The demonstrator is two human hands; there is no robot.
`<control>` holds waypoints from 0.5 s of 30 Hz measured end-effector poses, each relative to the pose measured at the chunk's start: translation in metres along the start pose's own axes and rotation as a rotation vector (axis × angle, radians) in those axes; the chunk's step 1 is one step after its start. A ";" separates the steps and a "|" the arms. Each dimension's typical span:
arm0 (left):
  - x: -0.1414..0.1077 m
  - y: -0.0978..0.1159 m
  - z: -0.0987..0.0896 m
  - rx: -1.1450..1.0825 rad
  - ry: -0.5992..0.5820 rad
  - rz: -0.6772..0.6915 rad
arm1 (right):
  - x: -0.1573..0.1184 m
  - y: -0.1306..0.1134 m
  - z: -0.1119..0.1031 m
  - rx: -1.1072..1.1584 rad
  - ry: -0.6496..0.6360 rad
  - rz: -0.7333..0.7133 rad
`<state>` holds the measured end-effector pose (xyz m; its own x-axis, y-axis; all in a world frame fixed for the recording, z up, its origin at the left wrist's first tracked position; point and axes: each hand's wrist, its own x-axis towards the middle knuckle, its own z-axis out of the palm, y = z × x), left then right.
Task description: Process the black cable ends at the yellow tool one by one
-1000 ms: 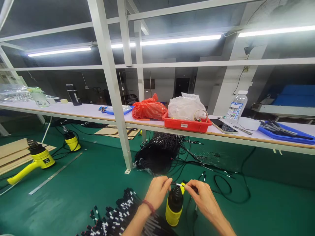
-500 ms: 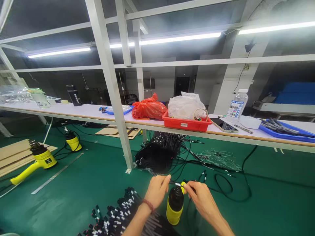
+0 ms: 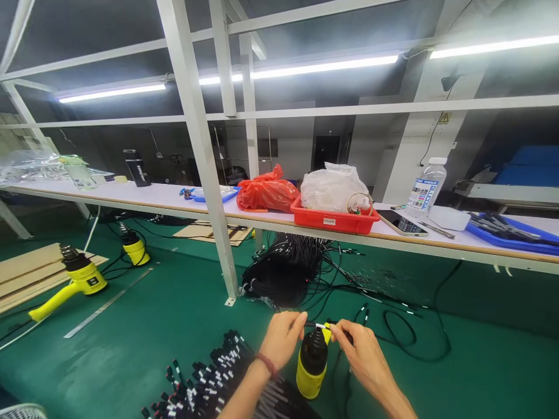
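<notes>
A thin black cable with a white sleeve (image 3: 322,326) stretches between my two hands. My left hand (image 3: 283,336) pinches it on the left, a reddish bead bracelet around the wrist. On the other side my right hand (image 3: 358,348) is closed on the cable with thumb and forefinger. Directly below the sleeve stands a yellow and black heat gun (image 3: 311,372), nozzle pointing up; whether the cable touches the nozzle I cannot tell. Beside my left forearm lies a large bundle of black cables (image 3: 209,378) with white-marked ends.
Two more heat guns, one at left (image 3: 85,279) and one behind it (image 3: 134,247), rest on the green surface. A metal strip (image 3: 109,304) lies nearby. Above runs a shelf (image 3: 271,220) with a red tray (image 3: 336,221), a phone (image 3: 402,223) and a bottle (image 3: 425,189). A white post (image 3: 196,139) supports the frame.
The whole view has shifted slightly, so the surroundings sit a little farther right. Both hands keep their grip on the cable above the heat gun.
</notes>
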<state>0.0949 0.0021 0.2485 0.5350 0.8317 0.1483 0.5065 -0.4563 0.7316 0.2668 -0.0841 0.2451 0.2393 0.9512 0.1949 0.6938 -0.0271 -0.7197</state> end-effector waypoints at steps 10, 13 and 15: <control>0.003 -0.001 0.002 0.119 -0.004 0.080 | 0.005 0.029 0.007 0.061 0.131 0.118; 0.005 -0.022 0.001 0.280 -0.029 -0.022 | 0.004 0.070 0.011 0.045 0.306 0.280; 0.002 -0.049 0.002 0.347 -0.074 -0.098 | -0.003 0.103 0.014 0.027 0.372 0.414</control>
<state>0.0719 0.0252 0.2119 0.5136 0.8575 0.0306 0.7502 -0.4661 0.4689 0.3279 -0.0854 0.1612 0.7150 0.6904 0.1105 0.4743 -0.3627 -0.8022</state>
